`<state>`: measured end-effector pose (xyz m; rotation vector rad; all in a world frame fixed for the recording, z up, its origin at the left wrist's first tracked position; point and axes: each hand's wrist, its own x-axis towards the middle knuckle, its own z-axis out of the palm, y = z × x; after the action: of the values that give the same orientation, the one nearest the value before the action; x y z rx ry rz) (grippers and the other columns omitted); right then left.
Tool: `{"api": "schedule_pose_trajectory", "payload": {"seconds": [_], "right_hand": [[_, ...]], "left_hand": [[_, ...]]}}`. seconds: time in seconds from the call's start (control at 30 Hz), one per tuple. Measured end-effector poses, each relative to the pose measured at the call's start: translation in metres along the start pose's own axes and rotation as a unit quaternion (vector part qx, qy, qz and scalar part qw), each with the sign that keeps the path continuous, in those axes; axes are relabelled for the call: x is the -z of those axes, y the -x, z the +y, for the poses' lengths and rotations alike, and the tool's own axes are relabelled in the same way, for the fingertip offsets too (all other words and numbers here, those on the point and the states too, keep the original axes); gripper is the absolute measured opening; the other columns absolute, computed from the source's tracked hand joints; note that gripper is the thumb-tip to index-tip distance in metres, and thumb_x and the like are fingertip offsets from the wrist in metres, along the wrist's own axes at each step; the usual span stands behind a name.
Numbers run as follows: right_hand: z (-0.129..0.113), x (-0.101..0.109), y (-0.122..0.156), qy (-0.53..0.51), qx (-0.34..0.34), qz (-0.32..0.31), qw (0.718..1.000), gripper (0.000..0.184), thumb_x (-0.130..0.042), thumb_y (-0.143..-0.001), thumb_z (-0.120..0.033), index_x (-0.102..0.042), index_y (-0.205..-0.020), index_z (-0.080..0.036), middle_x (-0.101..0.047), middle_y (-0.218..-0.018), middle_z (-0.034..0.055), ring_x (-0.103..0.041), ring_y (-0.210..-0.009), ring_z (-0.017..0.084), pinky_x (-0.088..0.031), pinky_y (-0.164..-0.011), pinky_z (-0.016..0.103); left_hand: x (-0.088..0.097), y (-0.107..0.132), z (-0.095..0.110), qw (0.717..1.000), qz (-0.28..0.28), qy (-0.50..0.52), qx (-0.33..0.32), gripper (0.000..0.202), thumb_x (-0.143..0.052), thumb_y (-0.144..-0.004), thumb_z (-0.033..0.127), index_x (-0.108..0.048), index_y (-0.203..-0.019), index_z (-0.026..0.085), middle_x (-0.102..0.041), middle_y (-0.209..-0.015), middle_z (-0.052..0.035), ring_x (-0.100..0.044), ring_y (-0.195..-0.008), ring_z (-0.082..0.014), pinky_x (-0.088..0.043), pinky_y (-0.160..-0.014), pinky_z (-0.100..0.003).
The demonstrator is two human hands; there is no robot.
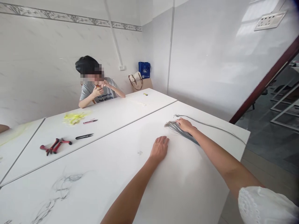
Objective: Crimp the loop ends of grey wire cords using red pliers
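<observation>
A bundle of thin grey cords (187, 134) with metallic-looking ends lies on the white table (182, 180). Over its near-end tips my right hand (186, 125) is bent, fingers closed on the cords; the fingertips are partly hidden. My left hand (160, 147) rests palm down on the tabletop, left of the bundle, fingers laid out with nothing visible in them. Beyond my right hand, a thinner strand of grey cords (210, 124) stretches toward the table's right edge. Some tiny clear bits (140, 152) lie left of my left hand.
Loose dark thread loops (62, 189) are scattered at the near left. Across the seam lie red-handled pliers (55, 146), black thread snips (84, 136), pink snips (90, 121) and a yellow pile of strips (74, 118). A person (100, 90) sits opposite, hands raised. Bags stand in the corner.
</observation>
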<state>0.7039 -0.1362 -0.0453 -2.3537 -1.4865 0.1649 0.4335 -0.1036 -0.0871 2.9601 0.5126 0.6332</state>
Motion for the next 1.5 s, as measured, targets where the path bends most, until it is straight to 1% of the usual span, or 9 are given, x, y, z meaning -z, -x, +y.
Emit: {"api": "schedule_pose_trajectory", "payload": {"seconds": [0.2, 0.33, 0.43, 0.57, 0.8, 0.97, 1.13, 1.33, 1.5], "right_hand": [[-0.049, 0.010, 0.021, -0.143, 0.026, 0.132, 0.981, 0.038, -0.035, -0.097, -0.021, -0.054, -0.129, -0.018, -0.070, -0.101, 0.0081, -0.064, -0.087, 0.019, -0.048, -0.080, 0.029], [-0.111, -0.010, 0.075, -0.255, 0.061, 0.182, 0.948, 0.043, -0.022, -0.104, -0.038, -0.038, -0.139, -0.018, -0.061, -0.087, 0.0016, -0.050, -0.058, 0.013, -0.044, -0.057, 0.026], [-0.147, -0.038, 0.119, -0.426, 0.095, 0.239, 0.867, 0.039, -0.041, -0.102, -0.043, -0.047, -0.132, -0.019, -0.052, -0.073, -0.0036, -0.043, -0.053, 0.011, -0.040, -0.052, 0.024], [-0.168, -0.063, 0.155, -0.457, 0.128, 0.273, 0.837, 0.040, -0.055, -0.095, -0.037, -0.049, -0.129, -0.016, -0.051, -0.065, -0.0056, -0.042, -0.051, 0.010, -0.039, -0.052, 0.023], [-0.170, -0.083, 0.176, -0.403, 0.050, 0.250, 0.879, 0.040, -0.060, -0.088, -0.040, -0.057, -0.121, -0.018, -0.062, -0.081, 0.0015, -0.053, -0.064, 0.014, -0.045, -0.066, 0.028], [-0.170, -0.093, 0.184, -0.281, 0.043, 0.203, 0.937, 0.037, -0.050, -0.090, -0.050, -0.067, -0.103, -0.019, -0.071, -0.101, 0.0094, -0.062, -0.082, 0.021, -0.047, -0.080, 0.034], [-0.178, -0.094, 0.185, -0.232, 0.040, 0.183, 0.954, 0.044, -0.047, -0.090, -0.052, -0.069, -0.111, -0.020, -0.075, -0.095, 0.0093, -0.067, -0.083, 0.024, -0.048, -0.079, 0.034], [-0.180, -0.098, 0.185, -0.215, 0.030, 0.191, 0.957, 0.044, -0.048, -0.090, -0.051, -0.069, -0.111, -0.019, -0.074, -0.085, 0.0082, -0.068, -0.079, 0.025, -0.049, -0.077, 0.033], [-0.179, -0.097, 0.184, -0.209, 0.019, 0.184, 0.960, 0.043, -0.047, -0.090, -0.050, -0.069, -0.111, -0.020, -0.074, -0.083, 0.0070, -0.067, -0.079, 0.024, -0.048, -0.078, 0.033]], "left_hand": [[0.009, 0.032, 0.020, 1.000, -0.008, -0.003, -0.018, 0.035, -0.039, -0.099, 0.011, -0.060, -0.128, 0.012, -0.062, -0.136, -0.0178, -0.060, -0.123, -0.0284, -0.046, -0.110, -0.046], [0.022, 0.079, 0.041, 0.999, -0.023, -0.004, -0.024, 0.038, -0.041, -0.101, 0.016, -0.058, -0.135, 0.015, -0.058, -0.146, -0.0172, -0.055, -0.136, -0.0280, -0.042, -0.118, -0.046], [0.048, 0.125, 0.053, 0.996, -0.062, 0.021, -0.056, 0.041, -0.041, -0.103, 0.020, -0.054, -0.141, 0.016, -0.052, -0.152, -0.0175, -0.048, -0.144, -0.0283, -0.038, -0.122, -0.046], [0.108, 0.188, 0.053, 0.991, -0.119, 0.064, -0.012, 0.043, -0.046, -0.102, 0.023, -0.051, -0.144, 0.018, -0.053, -0.152, -0.0144, -0.051, -0.141, -0.0251, -0.037, -0.123, -0.042], [0.217, 0.300, -0.010, 0.974, -0.095, 0.007, 0.204, 0.043, -0.036, -0.105, 0.020, -0.052, -0.144, 0.024, -0.056, -0.150, -0.0089, -0.052, -0.140, -0.0219, -0.031, -0.126, -0.048], [0.264, 0.368, -0.087, 0.905, -0.078, -0.072, 0.413, 0.042, -0.050, -0.098, 0.030, -0.056, -0.139, 0.025, -0.060, -0.143, -0.0108, -0.060, -0.128, -0.0296, -0.041, -0.115, -0.050], [0.258, 0.355, -0.147, 0.893, -0.079, -0.049, 0.440, 0.077, -0.073, -0.082, 0.049, -0.047, -0.149, 0.022, -0.045, -0.154, -0.0205, -0.052, -0.133, -0.0423, -0.041, -0.109, -0.059], [0.239, 0.297, -0.198, 0.880, -0.097, 0.100, 0.454, 0.035, -0.063, -0.098, 0.037, -0.063, -0.127, 0.018, -0.063, -0.130, -0.0110, -0.065, -0.111, -0.0239, -0.057, -0.094, -0.045], [0.263, 0.276, -0.228, 0.853, 0.006, 0.231, 0.467, 0.031, -0.063, -0.099, 0.036, -0.064, -0.120, 0.014, -0.068, -0.115, -0.0093, -0.068, -0.096, -0.0198, -0.059, -0.084, -0.040]]}}
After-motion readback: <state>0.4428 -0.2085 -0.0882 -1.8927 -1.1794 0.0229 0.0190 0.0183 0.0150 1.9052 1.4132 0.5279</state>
